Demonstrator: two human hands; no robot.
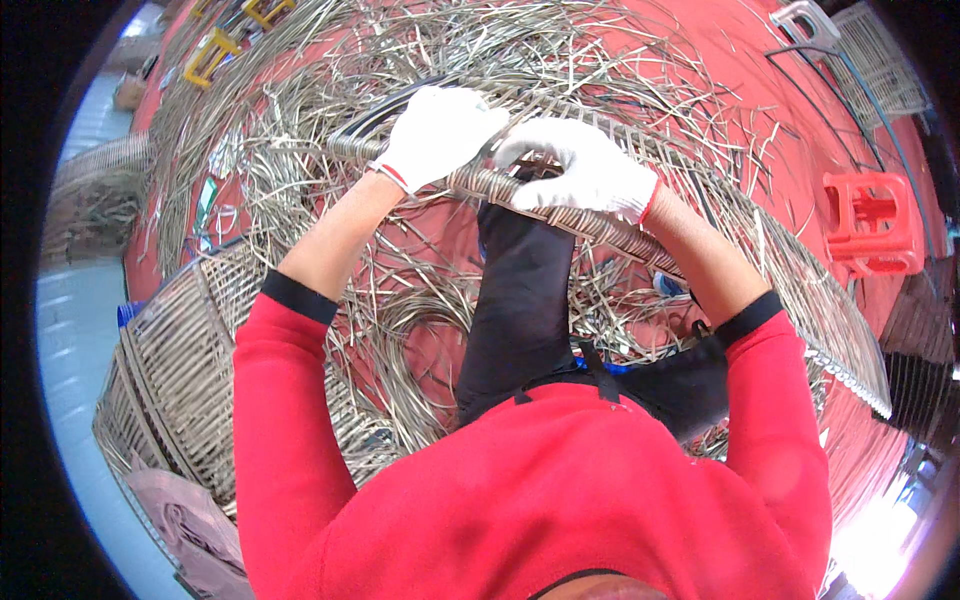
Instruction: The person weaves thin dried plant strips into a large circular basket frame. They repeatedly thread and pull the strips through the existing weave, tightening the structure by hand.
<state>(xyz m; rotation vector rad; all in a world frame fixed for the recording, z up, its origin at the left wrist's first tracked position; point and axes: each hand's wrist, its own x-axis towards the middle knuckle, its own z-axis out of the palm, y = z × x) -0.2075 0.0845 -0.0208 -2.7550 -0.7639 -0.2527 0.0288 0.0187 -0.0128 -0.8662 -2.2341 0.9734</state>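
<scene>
A long woven wicker panel [770, 265] lies across in front of me, its near rim [605, 230] wrapped in grey-brown strips. My left hand [440, 137], in a white knit glove, is closed over the rim near its left end; its fingertips are hidden. Just to the right, my gloved right hand [590, 172] curls around the same rim, with the thumb on the near side and the fingers bent over the far side. A dark gap shows between that thumb and forefinger. Whether a loose strip is pinched in either hand is hidden.
Loose strips [400, 45] cover much of the red floor [700, 40]. A slatted wicker piece [190, 350] lies at left. Red plastic stool [873, 222] and a white chair [805, 22] stand at right, a yellow stool [210, 57] far left. My dark-trousered leg [520, 300] extends beneath the panel.
</scene>
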